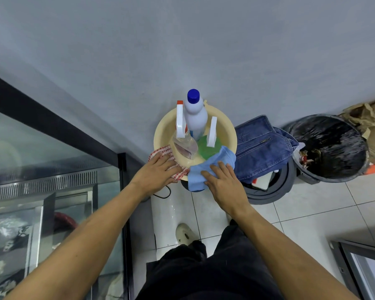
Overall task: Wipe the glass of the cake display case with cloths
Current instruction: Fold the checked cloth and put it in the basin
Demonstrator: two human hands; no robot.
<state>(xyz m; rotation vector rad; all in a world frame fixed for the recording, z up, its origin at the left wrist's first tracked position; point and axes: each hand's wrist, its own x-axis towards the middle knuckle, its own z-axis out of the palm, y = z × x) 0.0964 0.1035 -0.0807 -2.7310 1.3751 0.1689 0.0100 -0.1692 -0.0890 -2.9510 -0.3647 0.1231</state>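
The person stands over a cream plastic basin (225, 128) set against a grey wall (182, 40), with both bare arms reaching forward and down. The left hand (158, 168) lies flat, fingers straight and slightly spread, on a red-and-white checked cloth (178, 173) draped over the basin's near-left rim. The right hand (222, 180) likewise rests with fingers extended on a blue cloth (206, 165) hanging over the near-right rim; neither hand has closed around its cloth. Inside the basin stand 3 bottles: a tall white bottle (195, 116) with a blue cap at the back, a clear spray bottle (185, 144) with a white-and-red trigger head on the left, and a green spray bottle (209, 147) with a white trigger on the right. The cake display case (52, 169) fills the left side of the view, its glass framed in black, just beside the basin and the left arm. To the right of the basin a denim garment (260, 148) is heaped on a dark round stand, and beyond it a black rubbish bin (329, 148) holds scraps, with crumpled brown paper (368, 122) behind it. The floor (312, 202) is white tile, and 1 pale shoe (184, 233) shows below the basin.
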